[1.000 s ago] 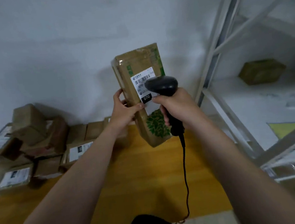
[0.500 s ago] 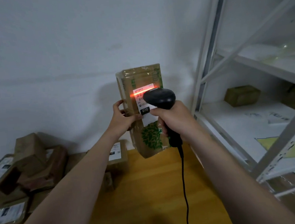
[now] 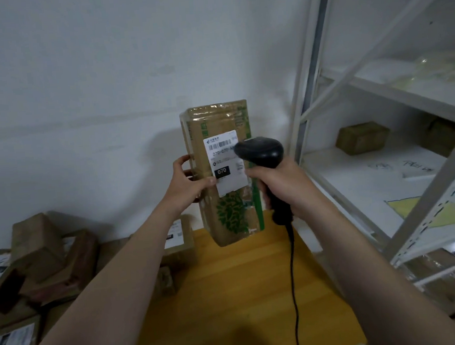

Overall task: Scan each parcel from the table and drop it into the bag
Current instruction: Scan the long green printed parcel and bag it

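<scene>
The bare yellow wooden tabletop [image 3: 238,288] lies open below the raised forearms, crossed only by a thin black hanging cable [image 3: 294,289]. A heap of brown cardboard parcels [image 3: 46,268] blocks its left side up to the white wall [image 3: 91,87]. A grey metal shelving frame [image 3: 309,89] with diagonal braces closes the right.

Viewpoint: head-worn, one wide-angle view.
Direction: forward, downward over the table [image 3: 230,294].
Range: close; both forearms are framed.
</scene>
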